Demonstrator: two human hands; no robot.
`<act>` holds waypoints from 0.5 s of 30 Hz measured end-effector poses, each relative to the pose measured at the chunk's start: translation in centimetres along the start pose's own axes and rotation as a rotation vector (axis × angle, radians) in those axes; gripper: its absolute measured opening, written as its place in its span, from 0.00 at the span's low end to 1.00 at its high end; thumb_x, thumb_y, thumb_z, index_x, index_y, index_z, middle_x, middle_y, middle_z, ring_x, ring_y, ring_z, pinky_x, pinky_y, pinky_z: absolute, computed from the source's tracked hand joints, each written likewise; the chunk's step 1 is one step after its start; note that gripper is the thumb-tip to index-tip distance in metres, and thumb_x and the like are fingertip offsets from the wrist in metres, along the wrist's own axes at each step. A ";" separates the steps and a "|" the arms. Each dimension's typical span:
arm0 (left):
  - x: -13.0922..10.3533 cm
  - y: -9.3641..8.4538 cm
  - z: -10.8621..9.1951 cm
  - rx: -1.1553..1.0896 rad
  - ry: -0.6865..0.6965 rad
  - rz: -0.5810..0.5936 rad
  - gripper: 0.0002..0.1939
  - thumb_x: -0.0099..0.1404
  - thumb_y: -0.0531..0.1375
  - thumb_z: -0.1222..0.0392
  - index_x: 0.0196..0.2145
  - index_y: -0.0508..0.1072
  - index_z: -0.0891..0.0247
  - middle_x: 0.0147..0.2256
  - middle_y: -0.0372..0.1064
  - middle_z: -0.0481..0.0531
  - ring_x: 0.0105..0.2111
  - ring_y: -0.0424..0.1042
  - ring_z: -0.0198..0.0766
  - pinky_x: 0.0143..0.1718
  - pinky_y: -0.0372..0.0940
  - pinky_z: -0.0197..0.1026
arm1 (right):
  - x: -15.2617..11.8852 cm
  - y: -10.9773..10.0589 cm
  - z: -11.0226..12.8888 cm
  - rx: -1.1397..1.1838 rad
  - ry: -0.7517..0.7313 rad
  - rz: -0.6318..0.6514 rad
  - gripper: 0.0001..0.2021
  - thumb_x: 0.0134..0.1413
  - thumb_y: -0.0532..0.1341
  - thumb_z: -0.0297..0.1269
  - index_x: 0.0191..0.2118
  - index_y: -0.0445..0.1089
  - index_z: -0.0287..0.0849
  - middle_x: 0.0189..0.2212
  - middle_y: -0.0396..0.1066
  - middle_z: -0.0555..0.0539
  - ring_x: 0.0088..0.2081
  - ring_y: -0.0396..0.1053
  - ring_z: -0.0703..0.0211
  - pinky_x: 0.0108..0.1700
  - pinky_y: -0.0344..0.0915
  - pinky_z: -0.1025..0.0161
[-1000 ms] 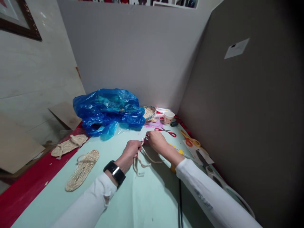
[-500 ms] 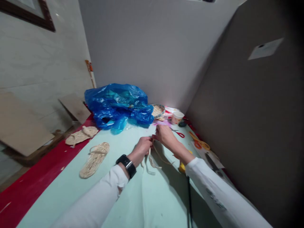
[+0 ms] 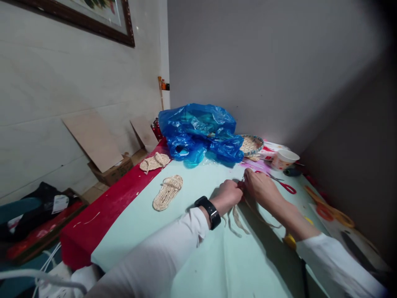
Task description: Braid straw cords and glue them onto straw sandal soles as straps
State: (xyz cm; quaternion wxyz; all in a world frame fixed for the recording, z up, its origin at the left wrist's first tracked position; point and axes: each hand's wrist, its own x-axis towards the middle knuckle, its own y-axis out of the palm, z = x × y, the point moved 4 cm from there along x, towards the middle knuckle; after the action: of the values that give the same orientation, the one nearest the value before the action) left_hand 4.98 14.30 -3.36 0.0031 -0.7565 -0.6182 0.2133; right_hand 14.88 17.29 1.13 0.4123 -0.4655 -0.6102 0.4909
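My left hand (image 3: 230, 194), with a black watch on its wrist, is closed on a small reddish-brown piece. Pale fibre strands (image 3: 238, 220) hang from it down to the light green table cover. Close against it, my right hand (image 3: 259, 182) pinches at the same piece from the right. The fingers hide most of what they hold. One woven straw sandal (image 3: 168, 193) lies on the green cover to the left, and another sandal (image 3: 155, 162) rests farther back on the red cloth.
Behind my hands lie a blue plastic bag (image 3: 201, 132), a woven basket (image 3: 250, 145) and a paper cup (image 3: 284, 159). Red-handled scissors (image 3: 289, 188) are right of my right hand; orange-handled scissors (image 3: 341, 217) lie farther right.
The view has turned left, so the table things appear farther right and more of the left wall and floor shows. Both hands stay together on the piece.
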 end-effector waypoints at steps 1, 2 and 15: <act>-0.1 -0.1 0.0 0.023 -0.003 -0.007 0.16 0.67 0.58 0.55 0.50 0.70 0.64 0.50 0.69 0.56 0.46 0.71 0.45 0.45 0.69 0.52 | 0.2 0.3 0.0 -0.008 -0.006 0.011 0.09 0.64 0.50 0.29 0.43 0.66 0.34 0.32 0.74 0.35 0.36 0.75 0.44 0.27 0.49 0.61; -0.1 -0.3 -0.1 0.040 -0.005 -0.012 0.16 0.67 0.59 0.55 0.50 0.70 0.64 0.50 0.69 0.56 0.46 0.71 0.45 0.46 0.69 0.52 | 0.3 0.5 0.0 -0.016 -0.011 0.021 0.09 0.64 0.50 0.29 0.43 0.66 0.35 0.31 0.74 0.35 0.36 0.75 0.44 0.27 0.49 0.61; -0.1 -0.1 1.2 -0.071 -0.045 -0.007 0.17 0.67 0.59 0.55 0.51 0.69 0.65 0.49 0.69 0.57 0.44 0.72 0.43 0.43 0.70 0.50 | -1.5 1.5 1.0 0.094 -0.049 0.019 0.12 0.62 0.57 0.36 0.47 0.64 0.34 0.35 0.72 0.39 0.38 0.73 0.48 0.32 0.61 0.60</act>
State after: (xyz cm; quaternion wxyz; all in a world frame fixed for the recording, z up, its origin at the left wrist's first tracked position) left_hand 4.43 13.88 -4.38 -0.0370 -0.7491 -0.6279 0.2080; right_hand 14.51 15.73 -0.55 0.4138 -0.4393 -0.5920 0.5341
